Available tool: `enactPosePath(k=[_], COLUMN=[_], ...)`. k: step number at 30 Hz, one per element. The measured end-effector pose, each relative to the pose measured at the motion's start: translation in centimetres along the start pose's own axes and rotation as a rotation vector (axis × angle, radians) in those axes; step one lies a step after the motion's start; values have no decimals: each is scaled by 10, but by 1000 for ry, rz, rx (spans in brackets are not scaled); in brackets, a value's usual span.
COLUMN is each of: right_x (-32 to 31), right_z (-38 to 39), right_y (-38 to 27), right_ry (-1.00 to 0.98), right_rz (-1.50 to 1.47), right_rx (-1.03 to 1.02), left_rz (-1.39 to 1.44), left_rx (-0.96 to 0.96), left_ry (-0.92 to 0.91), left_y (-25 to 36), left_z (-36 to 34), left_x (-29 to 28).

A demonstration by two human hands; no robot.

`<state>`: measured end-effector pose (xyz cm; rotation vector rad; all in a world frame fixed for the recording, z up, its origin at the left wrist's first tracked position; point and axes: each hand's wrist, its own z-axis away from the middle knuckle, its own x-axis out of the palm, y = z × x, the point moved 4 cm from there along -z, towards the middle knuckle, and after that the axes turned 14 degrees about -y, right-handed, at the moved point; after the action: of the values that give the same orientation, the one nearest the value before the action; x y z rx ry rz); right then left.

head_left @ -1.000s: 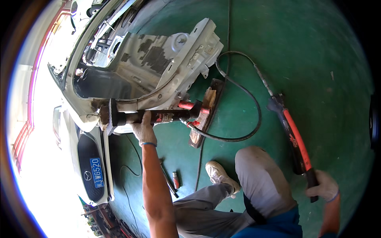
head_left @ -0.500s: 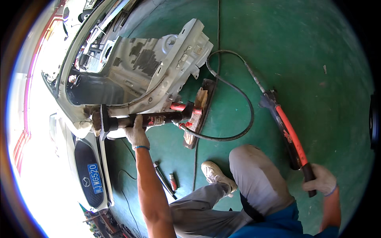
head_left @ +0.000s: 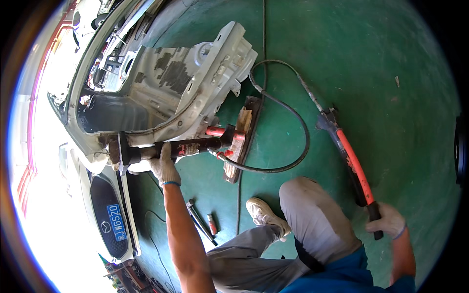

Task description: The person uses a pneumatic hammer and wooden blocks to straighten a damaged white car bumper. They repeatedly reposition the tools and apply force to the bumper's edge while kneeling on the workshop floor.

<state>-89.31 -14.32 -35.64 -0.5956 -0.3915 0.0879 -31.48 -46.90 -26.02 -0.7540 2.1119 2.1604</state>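
Note:
My left hand (head_left: 165, 168), in a white work glove, is wrapped round a black hydraulic ram (head_left: 188, 147). The ram lies between the edge of a bare car body shell (head_left: 193, 105) on the left and a wooden block (head_left: 237, 146) on the right. At its right end a red tube (head_left: 225, 132) reaches over the block. On the right, my gloved right hand (head_left: 388, 220) grips the black handle end of a red and black hydraulic hand pump (head_left: 355, 163). A black hose (head_left: 304, 132) loops across from the pump to the ram.
A white car's front (head_left: 110, 215) stands at the lower left. Near my shoe (head_left: 266, 215), a dark bar (head_left: 200, 220) and a small red cylinder (head_left: 212, 223) lie on the green floor (head_left: 351, 63). A dark cable (head_left: 264, 39) runs along the floor beside the wooden block.
The whole view has shifted slightly, with most things a little further left. Both hands keep their grips on the ram and the pump handle.

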Motion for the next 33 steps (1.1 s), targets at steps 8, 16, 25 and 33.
enactPosePath(k=[8, 16, 25, 33], right_x=[-33, -2, -44, 3], right_z=[-37, 13, -55, 11], right_y=[97, -16, 108, -12], right_ry=[185, -11, 217, 1], right_rz=[53, 63, 197, -137], right_rx=[109, 35, 129, 31], left_rz=[20, -13, 6, -39], left_rx=[5, -13, -22, -53], left_ry=[-18, 11, -22, 25], left_y=[2, -2, 1, 4], left_z=[0, 3, 0, 9], left_x=[11, 4, 11, 9])
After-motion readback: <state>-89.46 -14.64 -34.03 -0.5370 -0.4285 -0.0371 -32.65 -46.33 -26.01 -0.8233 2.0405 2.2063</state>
